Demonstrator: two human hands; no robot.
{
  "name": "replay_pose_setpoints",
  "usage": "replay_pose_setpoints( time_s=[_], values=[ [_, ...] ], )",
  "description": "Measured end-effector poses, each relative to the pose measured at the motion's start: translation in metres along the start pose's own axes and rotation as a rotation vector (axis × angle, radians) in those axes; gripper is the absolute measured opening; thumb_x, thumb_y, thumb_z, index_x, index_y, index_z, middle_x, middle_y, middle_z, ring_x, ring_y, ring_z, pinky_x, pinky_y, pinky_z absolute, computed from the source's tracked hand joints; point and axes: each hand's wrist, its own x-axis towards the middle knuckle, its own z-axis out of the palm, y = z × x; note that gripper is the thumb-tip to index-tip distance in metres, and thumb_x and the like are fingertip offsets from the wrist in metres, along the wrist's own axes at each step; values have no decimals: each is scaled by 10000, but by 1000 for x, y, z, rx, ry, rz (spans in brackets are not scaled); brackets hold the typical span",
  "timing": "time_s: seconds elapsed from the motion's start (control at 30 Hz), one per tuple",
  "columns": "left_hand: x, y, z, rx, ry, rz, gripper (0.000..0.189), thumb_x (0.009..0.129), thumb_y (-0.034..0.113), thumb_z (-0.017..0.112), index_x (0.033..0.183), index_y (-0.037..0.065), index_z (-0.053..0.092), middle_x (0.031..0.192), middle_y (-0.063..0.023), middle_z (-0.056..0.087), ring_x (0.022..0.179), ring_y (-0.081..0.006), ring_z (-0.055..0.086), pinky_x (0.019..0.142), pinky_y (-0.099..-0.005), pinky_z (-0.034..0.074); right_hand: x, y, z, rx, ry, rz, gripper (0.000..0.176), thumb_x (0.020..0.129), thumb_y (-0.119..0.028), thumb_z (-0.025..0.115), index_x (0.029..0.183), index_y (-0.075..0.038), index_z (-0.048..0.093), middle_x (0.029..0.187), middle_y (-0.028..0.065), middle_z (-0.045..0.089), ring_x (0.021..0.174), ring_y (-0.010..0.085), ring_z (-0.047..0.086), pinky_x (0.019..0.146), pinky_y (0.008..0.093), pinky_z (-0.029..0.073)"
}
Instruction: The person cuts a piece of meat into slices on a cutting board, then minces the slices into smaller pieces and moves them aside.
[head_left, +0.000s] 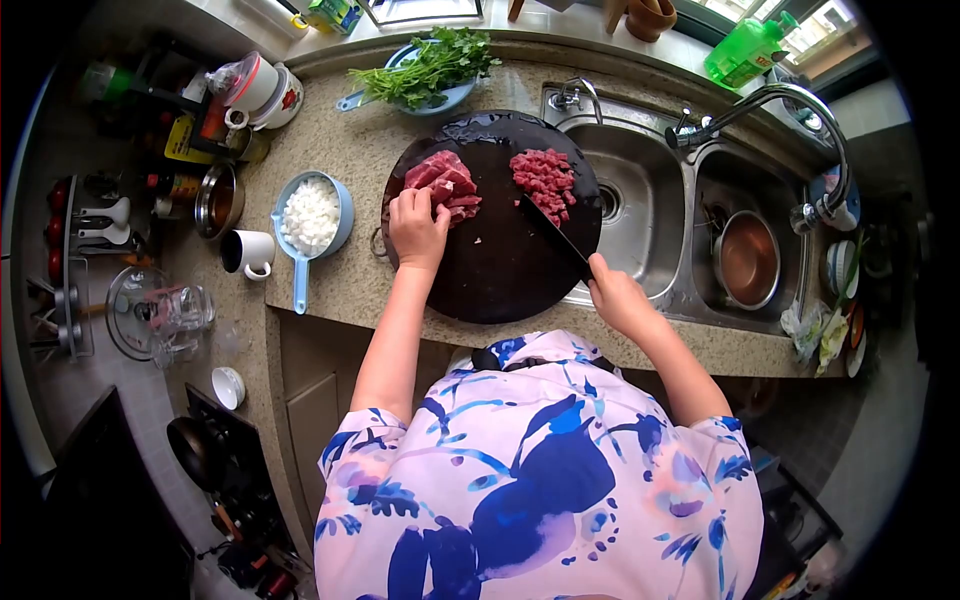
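Note:
A large round dark cutting board (480, 280) lies on the counter in front of me. On its left side is a pile of raw red meat (440, 178) in slices or chunks. My left hand (418, 230) has its bent fingers closed on the near edge of that pile. My right hand (617, 293) is wrapped around the handle of a kitchen knife (556, 238). The dark blade points up and left, its tip beside a heap of diced meat (543, 180) on the board's right side. One small scrap lies between the two piles.
A blue handled strainer (300, 270) of chopped white pieces and a white mug (247, 254) stand left. Leafy greens (430, 70) fill a blue colander behind. The double sink (640, 215) is right, with a metal bowl (748, 258) in it and a curved faucet (830, 120) above.

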Motion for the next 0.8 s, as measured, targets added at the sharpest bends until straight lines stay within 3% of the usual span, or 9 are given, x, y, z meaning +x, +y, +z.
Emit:
replay_pose_setpoints(
  time_s=[0.17, 0.27, 0.37, 0.4, 0.5, 0.53, 0.63, 0.77, 0.8],
  values=[
    [7, -7, 4, -97, -23, -70, 213, 721, 127, 703, 883, 49, 588, 886, -125, 582, 865, -333, 578, 784, -423, 488, -3, -2, 2, 12, 33, 14, 214, 921, -69, 504, 1059, -42, 344, 719, 274, 618, 732, 521, 601, 654, 619, 450],
    [10, -11, -3, -281, -7, -241, 199, 711, 132, 699, 832, 28, 581, 802, -133, 604, 760, -319, 615, 709, -403, 510, -3, -2, 5, 20, 27, 26, 213, 923, -72, 504, 1060, -44, 343, 730, 275, 623, 739, 522, 602, 661, 620, 452],
    [11, -29, -4, -571, -12, -449, 176, 773, 65, 713, 887, 25, 587, 773, -51, 634, 626, -164, 606, 600, -316, 507, -3, -3, 5, 26, 21, 32, 217, 922, -72, 507, 1062, -44, 343, 730, 277, 623, 740, 523, 602, 660, 619, 452],
    [18, -18, -16, -971, 1, -603, 171, 842, 30, 700, 965, 24, 581, 810, -22, 644, 594, -100, 576, 545, -257, 487, -3, -4, 6, 25, 21, 36, 218, 922, -73, 509, 1062, -44, 344, 730, 277, 623, 740, 524, 602, 660, 620, 451],
    [27, -21, -35, -1231, -76, -742, 175, 901, 40, 703, 1031, 26, 588, 835, -6, 654, 591, -56, 561, 501, -195, 421, -4, -4, 5, 25, 23, 38, 218, 924, -77, 512, 1063, -44, 346, 730, 279, 621, 742, 525, 601, 659, 620, 450],
    [27, -19, -43, -1228, -184, -687, 175, 906, 38, 701, 1047, 35, 598, 854, 9, 657, 616, -34, 554, 501, -177, 393, -4, -4, 4, 26, 26, 33, 217, 926, -80, 512, 1063, -43, 348, 730, 280, 621, 743, 526, 600, 659, 620, 449],
    [19, 7, -48, -1178, -487, -539, 205, 877, 26, 725, 1069, 16, 656, 922, 6, 679, 789, -58, 618, 702, -209, 504, -4, 0, 6, 22, 36, 17, 216, 928, -84, 513, 1062, -40, 348, 728, 283, 616, 744, 528, 597, 660, 623, 445],
    [-3, 55, -23, -1139, -946, -348, 238, 848, 4, 737, 1077, -8, 673, 1055, -44, 705, 990, -108, 654, 873, -255, 520, -3, 5, 8, 37, 18, 47, 252, 928, -85, 538, 1101, -46, 359, 767, 289, 617, 782, 523, 592, 686, 609, 435],
    [-8, 69, -20, -1142, -1010, -385, 234, 814, 4, 760, 1038, 0, 695, 1021, -41, 704, 948, -109, 653, 835, -262, 522, -3, 6, 8, 37, 12, 47, 254, 928, -86, 540, 1103, -46, 360, 765, 290, 615, 784, 522, 591, 688, 608, 434]
  ],
)
